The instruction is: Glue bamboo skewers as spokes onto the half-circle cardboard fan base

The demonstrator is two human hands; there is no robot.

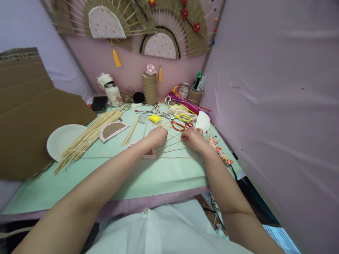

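Note:
My left hand [158, 136] is closed in a pinch over the middle of the table. A thin bamboo stick [174, 137] runs from its fingertips to my right hand [194, 138], whose fingers are closed around the other end. Below my left forearm lies a cardboard half-round [150, 154] with a pink-and-white edge, partly hidden by the arm. Several sticks [176, 157] fan out from it to the right. A second cardboard half-round [113, 131] with the same edging rests farther left. Just beyond my hands are red-handled scissors [178, 125].
A large bundle of sticks [91, 135] lies across a white paper plate [57, 139] beside a big cardboard sheet [34, 113]. At the back stand a bottle [112, 92], a twine roll [149, 88] and a pen holder [195, 95]. A glue gun [219, 151] lies right.

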